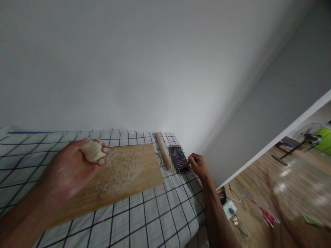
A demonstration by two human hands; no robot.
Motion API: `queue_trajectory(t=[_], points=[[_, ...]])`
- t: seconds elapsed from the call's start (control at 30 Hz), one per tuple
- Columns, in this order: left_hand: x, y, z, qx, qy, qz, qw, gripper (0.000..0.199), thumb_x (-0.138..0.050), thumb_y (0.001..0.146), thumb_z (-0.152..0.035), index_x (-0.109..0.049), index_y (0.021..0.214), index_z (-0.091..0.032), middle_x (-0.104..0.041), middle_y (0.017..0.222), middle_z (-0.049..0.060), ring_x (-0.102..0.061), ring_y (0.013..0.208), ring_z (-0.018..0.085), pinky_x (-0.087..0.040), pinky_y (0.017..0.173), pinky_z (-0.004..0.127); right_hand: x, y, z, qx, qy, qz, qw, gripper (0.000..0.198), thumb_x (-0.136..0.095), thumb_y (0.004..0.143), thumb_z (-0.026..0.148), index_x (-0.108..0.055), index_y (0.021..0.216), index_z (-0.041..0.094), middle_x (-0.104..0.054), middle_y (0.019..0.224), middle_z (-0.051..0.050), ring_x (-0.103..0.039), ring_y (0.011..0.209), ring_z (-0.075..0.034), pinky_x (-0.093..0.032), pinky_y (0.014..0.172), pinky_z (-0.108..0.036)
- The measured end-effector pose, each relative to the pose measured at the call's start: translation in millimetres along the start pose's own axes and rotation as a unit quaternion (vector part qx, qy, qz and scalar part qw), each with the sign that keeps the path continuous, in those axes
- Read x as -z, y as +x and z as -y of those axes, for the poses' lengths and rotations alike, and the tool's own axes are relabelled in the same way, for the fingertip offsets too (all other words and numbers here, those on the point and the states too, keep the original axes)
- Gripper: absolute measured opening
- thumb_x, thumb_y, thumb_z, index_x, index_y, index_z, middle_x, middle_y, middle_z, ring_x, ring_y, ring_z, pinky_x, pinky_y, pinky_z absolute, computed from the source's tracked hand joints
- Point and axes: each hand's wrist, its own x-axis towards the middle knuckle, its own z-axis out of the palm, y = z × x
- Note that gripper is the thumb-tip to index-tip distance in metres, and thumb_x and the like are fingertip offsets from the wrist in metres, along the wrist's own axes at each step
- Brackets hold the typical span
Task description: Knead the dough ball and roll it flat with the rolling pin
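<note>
My left hand (74, 167) is raised over the left part of a wooden board (144, 172), its fingers curled round a pale piece of dough (92, 151). Flour is scattered across the board. At the right, my right hand (198, 163) is closed with a finger or thumb at the lower edge of a phone (181, 164). An on-screen keyboard shows on the phone, and part of its screen is blurred out. Whether anything is inside the curled right fingers is hidden. Between board and phone lies a wooden rolling pin (163, 151).
A white cloth with black grid lines (155, 213) covers the table, which stands against a pale wall (129, 69). Below the table's right side, a power strip (229, 208) and cables lie low down. A standing fan (310, 137) is farther off on the shiny floor.
</note>
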Motion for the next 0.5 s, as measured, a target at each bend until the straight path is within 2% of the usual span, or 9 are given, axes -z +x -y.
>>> queue_trajectory(t=[0.03, 0.13, 0.23, 0.3, 0.37, 0.4, 0.5], points=[[2.2, 1.3, 2.2, -0.008, 0.017, 0.027, 0.999, 0.019, -0.047, 0.09, -0.011, -0.066, 0.091, -0.012, -0.068, 0.083, 0.008, -0.067, 0.067, 0.016, -0.057, 0.046, 0.021, -0.7, 0.0, 0.1, 0.001, -0.002, 0.002, 1.0, 0.034, -0.05, 0.086, 0.027, -0.067, 0.058, 0.017, -0.059, 0.052, 0.001, -0.048, 0.048, -0.011, -0.031, 0.049, -0.022], [8.6, 2.7, 6.1, -0.033, 0.032, 0.058, 0.997, 0.016, -0.053, 0.09, -0.009, -0.067, 0.097, -0.014, -0.071, 0.1, 0.009, -0.067, 0.068, 0.011, -0.051, 0.042, 0.013, -2.4, 0.3, 1.4, 0.002, -0.004, -0.002, 1.0, 0.034, -0.05, 0.086, 0.026, -0.067, 0.058, 0.017, -0.059, 0.051, 0.001, -0.048, 0.048, -0.011, -0.03, 0.049, -0.022], [10.9, 0.9, 5.6, -0.037, -0.016, 0.056, 0.998, 0.015, -0.053, 0.093, -0.017, -0.067, 0.097, -0.014, -0.07, 0.092, 0.007, -0.062, 0.057, 0.009, -0.05, 0.039, 0.014, -3.9, 1.0, 3.2, 0.003, -0.001, -0.012, 1.0, 0.037, -0.047, 0.09, 0.03, -0.07, 0.065, 0.017, -0.064, 0.057, 0.0, -0.048, 0.05, -0.011, -0.031, 0.05, -0.023], [9.5, -1.0, 4.5, -0.042, -0.053, 0.026, 0.997, 0.015, -0.052, 0.092, -0.014, -0.067, 0.095, -0.013, -0.068, 0.082, 0.004, -0.065, 0.062, 0.012, -0.059, 0.049, 0.02, -5.5, 1.6, 4.5, 0.005, 0.004, -0.007, 1.0, 0.038, -0.046, 0.092, 0.032, -0.07, 0.069, 0.017, -0.068, 0.064, -0.001, -0.05, 0.053, -0.012, -0.033, 0.051, -0.023], [6.9, -2.9, 4.1, -0.047, -0.068, -0.01, 0.997, 0.016, -0.051, 0.088, -0.005, -0.065, 0.088, -0.012, -0.068, 0.083, 0.004, -0.07, 0.075, 0.014, -0.064, 0.064, 0.027, -7.3, 2.1, 5.7, 0.007, 0.01, 0.004, 1.0, 0.037, -0.045, 0.093, 0.034, -0.071, 0.071, 0.017, -0.071, 0.069, -0.002, -0.052, 0.055, -0.012, -0.034, 0.052, -0.023], [5.4, -3.9, 4.2, -0.044, -0.061, -0.023, 0.997, 0.018, -0.05, 0.087, -0.001, -0.064, 0.085, -0.012, -0.069, 0.085, 0.004, -0.07, 0.078, 0.014, -0.064, 0.066, 0.026, -8.0, 2.2, 6.2, 0.007, 0.012, 0.01, 1.0, 0.037, -0.045, 0.094, 0.034, -0.071, 0.072, 0.017, -0.072, 0.07, -0.002, -0.053, 0.055, -0.012, -0.035, 0.052, -0.023], [0.1, -7.7, 4.2, -0.013, -0.018, -0.033, 0.999, 0.017, -0.052, 0.088, -0.001, -0.065, 0.085, -0.012, -0.068, 0.08, 0.001, -0.063, 0.057, 0.006, -0.054, 0.047, 0.011, -9.2, 2.3, 7.2, 0.007, 0.014, 0.019, 1.0, 0.038, -0.045, 0.095, 0.035, -0.071, 0.074, 0.017, -0.071, 0.07, -0.002, -0.052, 0.055, -0.012, -0.034, 0.053, -0.022]])
